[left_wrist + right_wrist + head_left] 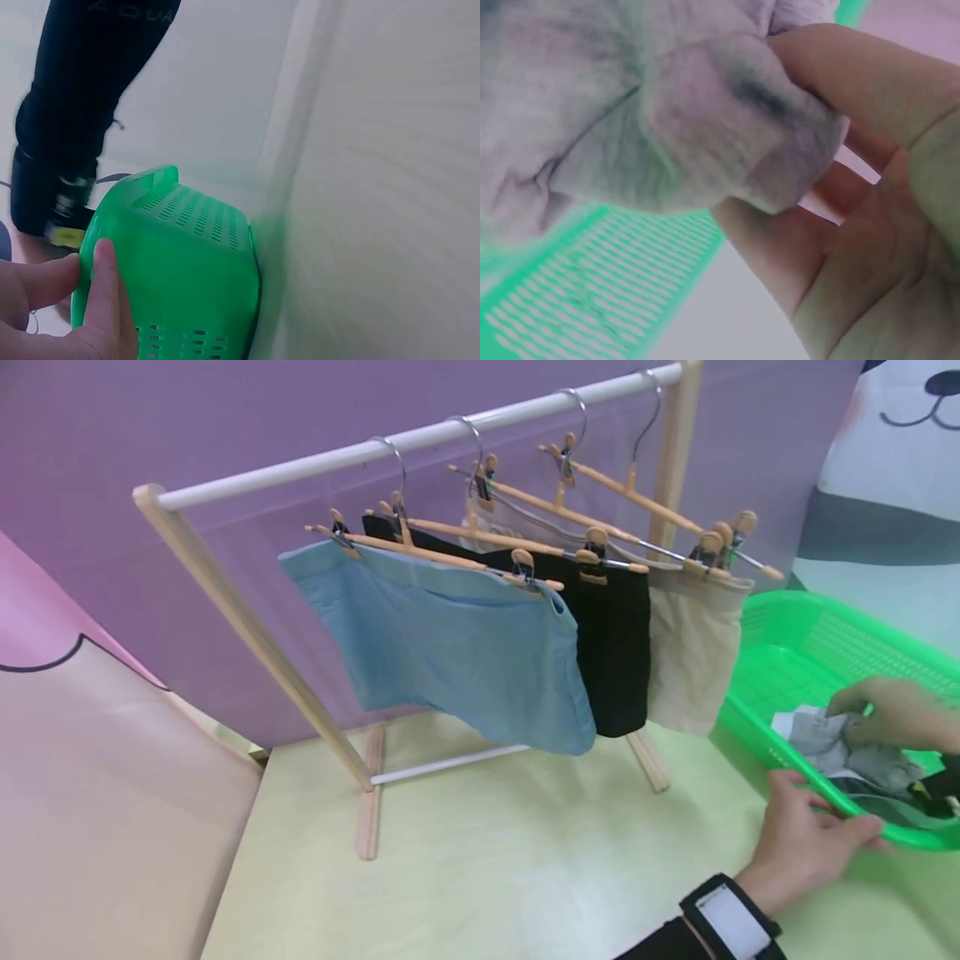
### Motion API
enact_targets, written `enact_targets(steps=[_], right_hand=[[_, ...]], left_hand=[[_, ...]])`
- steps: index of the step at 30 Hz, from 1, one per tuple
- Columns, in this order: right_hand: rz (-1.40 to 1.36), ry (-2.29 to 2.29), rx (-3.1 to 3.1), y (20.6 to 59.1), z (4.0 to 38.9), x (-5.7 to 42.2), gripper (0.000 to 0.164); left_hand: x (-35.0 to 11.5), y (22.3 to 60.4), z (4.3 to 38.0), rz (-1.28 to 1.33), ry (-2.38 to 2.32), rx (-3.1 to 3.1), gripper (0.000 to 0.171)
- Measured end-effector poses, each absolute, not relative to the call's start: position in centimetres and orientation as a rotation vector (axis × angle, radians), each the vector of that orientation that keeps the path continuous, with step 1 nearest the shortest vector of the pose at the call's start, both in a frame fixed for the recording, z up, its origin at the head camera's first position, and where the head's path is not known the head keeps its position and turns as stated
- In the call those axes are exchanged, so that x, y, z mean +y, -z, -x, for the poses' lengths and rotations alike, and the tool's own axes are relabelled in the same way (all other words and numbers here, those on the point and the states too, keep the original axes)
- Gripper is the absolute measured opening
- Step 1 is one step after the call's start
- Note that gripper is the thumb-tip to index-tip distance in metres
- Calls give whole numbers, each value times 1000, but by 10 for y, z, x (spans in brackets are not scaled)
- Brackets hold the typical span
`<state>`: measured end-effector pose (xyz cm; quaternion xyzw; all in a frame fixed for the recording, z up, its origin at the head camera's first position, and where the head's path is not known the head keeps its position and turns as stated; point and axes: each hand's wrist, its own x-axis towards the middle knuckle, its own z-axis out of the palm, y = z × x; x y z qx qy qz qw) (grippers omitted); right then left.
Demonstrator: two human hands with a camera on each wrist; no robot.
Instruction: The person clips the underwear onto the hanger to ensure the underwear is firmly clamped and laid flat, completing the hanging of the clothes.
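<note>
The green plastic basket (787, 668) stands at the right of the table, with crumpled garments inside. My left hand (806, 835) grips its near rim, thumb on one side and fingers on the other, as the left wrist view also shows. Over the basket my right hand (900, 714) holds a grey cloth garment (697, 120) between thumb and fingers. Its full shape is hidden in folds. A dark garment (862, 787) lies lower in the basket beside it.
Left of the basket stands a rack with a white rail (315, 463) and wooden legs. Blue shorts (450, 643), a black garment (615, 652) and a beige garment (690, 643) hang there on clip hangers. A bare hanger (637, 498) hangs nearest the right post.
</note>
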<state>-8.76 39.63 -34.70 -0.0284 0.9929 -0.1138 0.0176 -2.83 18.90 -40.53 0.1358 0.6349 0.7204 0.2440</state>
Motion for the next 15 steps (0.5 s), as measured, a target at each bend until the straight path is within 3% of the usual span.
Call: enact_targets(steps=[9, 15], right_hand=[[-5, 211, 3215, 278, 82, 373, 16], [113, 196, 3469, 247, 72, 341, 25]], left_hand=[[190, 407, 28, -371, -1995, 1697, 57], [192, 407, 30, -328, -2075, 1574, 58]])
